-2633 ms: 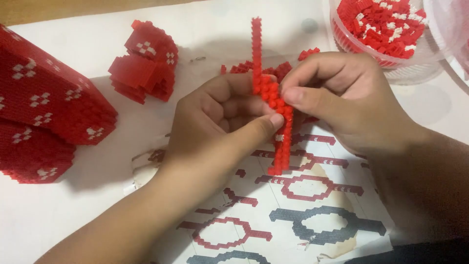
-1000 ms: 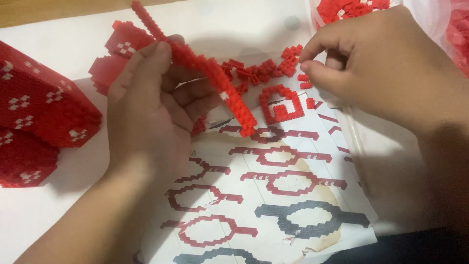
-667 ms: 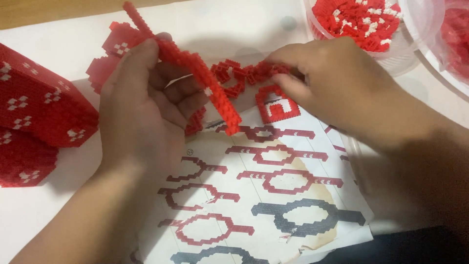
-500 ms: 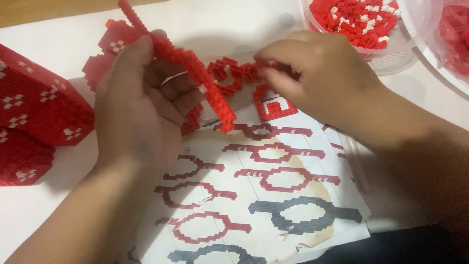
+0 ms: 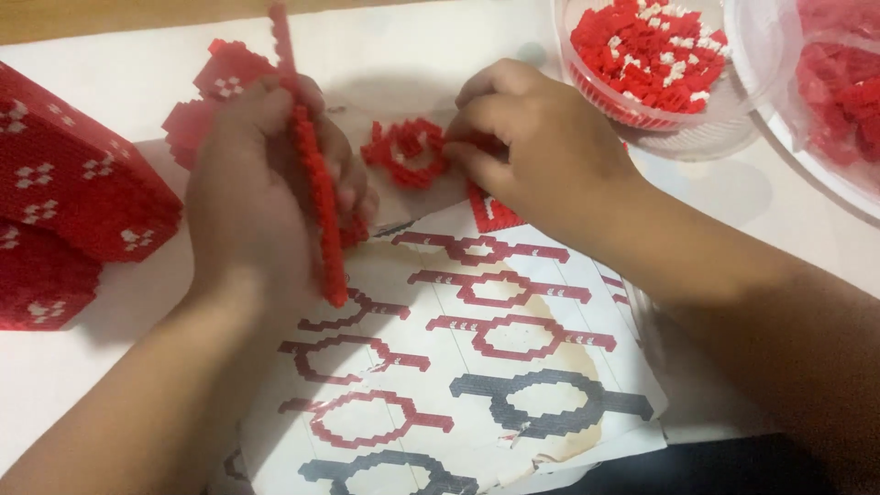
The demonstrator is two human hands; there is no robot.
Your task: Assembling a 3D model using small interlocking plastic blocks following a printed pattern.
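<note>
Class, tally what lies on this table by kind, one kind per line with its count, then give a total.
Long red brick strip, held in the left hand: 1
Red brick ring, at the right hand: 1
Large red patterned blocks: 2
Smaller red patterned pieces: 2
Clear tubs of red bricks: 2
Printed pattern sheet: 1
Total: 9
</note>
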